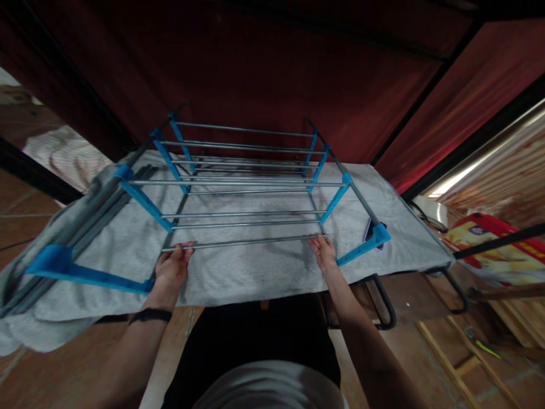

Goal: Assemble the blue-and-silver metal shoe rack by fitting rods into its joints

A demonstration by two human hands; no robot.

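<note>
A grey metal tube (251, 242) runs level across the near side of a partly built rack with blue plastic brackets (145, 205) and several grey crossbars (238, 183). My left hand (172, 266) grips the tube close to its left end. Near the right end, my right hand (322, 250) holds the same tube between thumb and fingers. A long blue bracket (106, 278) lies outside my left hand, and another blue bracket (361, 247) slants just right of my right hand. Whether the tube's ends touch the rack's side bars, I cannot tell.
The rack stands on a table covered with a grey cloth (238, 278). Several loose dark grey tubes (106, 218) lie at the left. A phone (368, 230) lies behind the right bracket. Dark red panels (255, 68) rise behind, and a red and yellow package (498, 244) is at the right.
</note>
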